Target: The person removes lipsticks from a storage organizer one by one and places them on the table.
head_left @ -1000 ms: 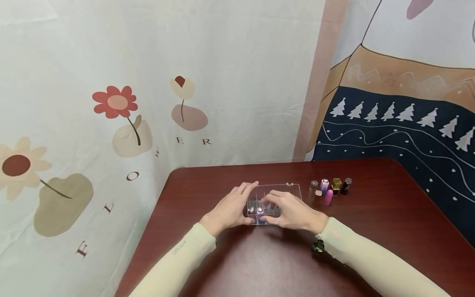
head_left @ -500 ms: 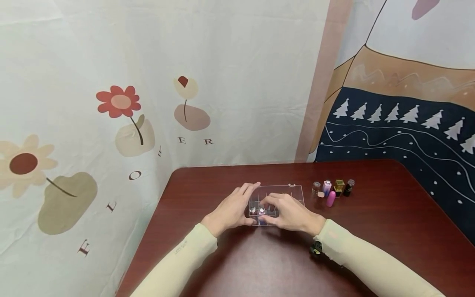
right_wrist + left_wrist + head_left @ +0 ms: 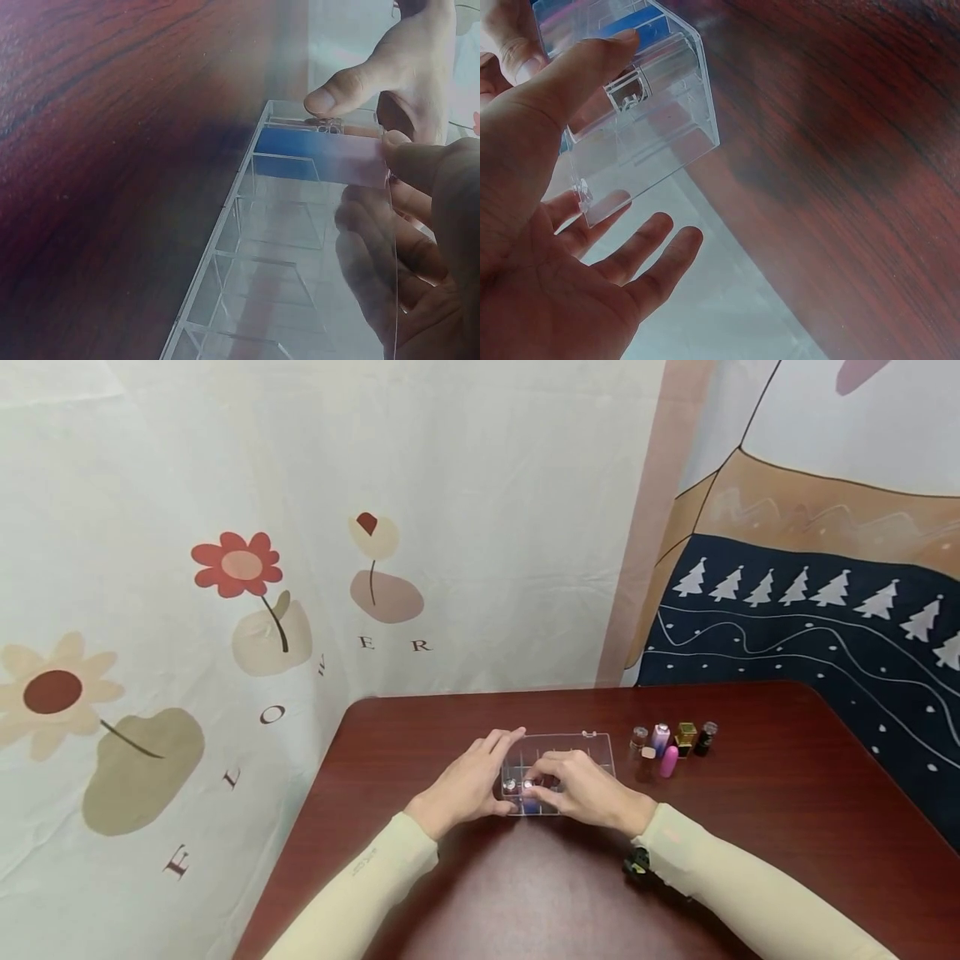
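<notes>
A clear divided box (image 3: 600, 742) stands on the table in the head view. My left hand (image 3: 467, 781) grips its left end, with the thumb along the front wall and the fingers behind, as the left wrist view shows. My right hand (image 3: 588, 789) reaches over the box and pinches the top of a blue-to-pink lipstick tube (image 3: 315, 156), which stands upright in a front compartment. Left of it in the box is another tube with a shiny round top (image 3: 510, 786). The right fingers hide part of the compartments.
Right of the box stand several small cosmetic tubes: a pink one (image 3: 669, 762), a gold-and-black one (image 3: 685, 739), a black one (image 3: 706, 739), a pink-blue one (image 3: 660, 739) and clear-topped ones (image 3: 638, 739). A printed cloth (image 3: 510, 527) hangs behind the table (image 3: 420, 727).
My right thumb has risen from the front of the box to the top of the lipstick tube. The left hand holds its place on the box; the head view has shifted slightly.
</notes>
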The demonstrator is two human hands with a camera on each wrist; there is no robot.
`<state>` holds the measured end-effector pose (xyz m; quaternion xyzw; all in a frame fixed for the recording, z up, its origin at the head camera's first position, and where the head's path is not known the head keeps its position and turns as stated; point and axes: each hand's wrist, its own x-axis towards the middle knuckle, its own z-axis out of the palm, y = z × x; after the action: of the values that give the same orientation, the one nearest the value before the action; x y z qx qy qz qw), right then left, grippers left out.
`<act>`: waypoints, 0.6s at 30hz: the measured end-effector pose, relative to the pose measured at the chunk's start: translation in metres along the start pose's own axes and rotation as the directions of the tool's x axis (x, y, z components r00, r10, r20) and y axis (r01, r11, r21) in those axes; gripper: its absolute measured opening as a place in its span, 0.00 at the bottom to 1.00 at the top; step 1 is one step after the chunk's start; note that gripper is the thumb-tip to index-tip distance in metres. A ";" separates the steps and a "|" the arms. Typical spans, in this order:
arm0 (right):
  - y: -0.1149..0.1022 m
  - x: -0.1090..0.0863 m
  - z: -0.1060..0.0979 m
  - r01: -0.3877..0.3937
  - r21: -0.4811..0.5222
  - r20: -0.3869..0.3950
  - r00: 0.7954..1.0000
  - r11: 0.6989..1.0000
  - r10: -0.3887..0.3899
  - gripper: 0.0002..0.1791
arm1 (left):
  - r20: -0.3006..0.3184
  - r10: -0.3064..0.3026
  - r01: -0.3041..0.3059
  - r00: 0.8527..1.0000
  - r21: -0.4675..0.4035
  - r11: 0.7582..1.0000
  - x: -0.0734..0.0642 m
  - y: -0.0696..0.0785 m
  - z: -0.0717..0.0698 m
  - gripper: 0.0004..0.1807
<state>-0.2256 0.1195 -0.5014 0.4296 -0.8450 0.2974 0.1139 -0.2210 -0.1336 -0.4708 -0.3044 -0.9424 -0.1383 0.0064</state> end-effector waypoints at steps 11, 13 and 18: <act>-0.001 0.001 -0.004 0.015 0.023 -0.031 0.999 1.000 -0.015 0.07 | 0.000 0.000 0.000 1.000 0.005 1.000 0.000 0.001 -0.002 0.72; -0.001 0.000 -0.005 0.016 0.020 -0.039 0.999 1.000 -0.015 0.07 | 0.003 -0.002 0.002 1.000 0.009 1.000 0.000 0.001 -0.001 0.72; -0.001 0.000 -0.008 0.039 0.009 -0.079 0.996 0.999 -0.038 0.08 | 0.005 -0.005 0.005 1.000 0.014 1.000 0.000 0.000 0.000 0.71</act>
<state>-0.2252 0.1242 -0.4948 0.4345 -0.8297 0.3164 0.1505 -0.2207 -0.1336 -0.4703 -0.3024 -0.9441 -0.1309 0.0057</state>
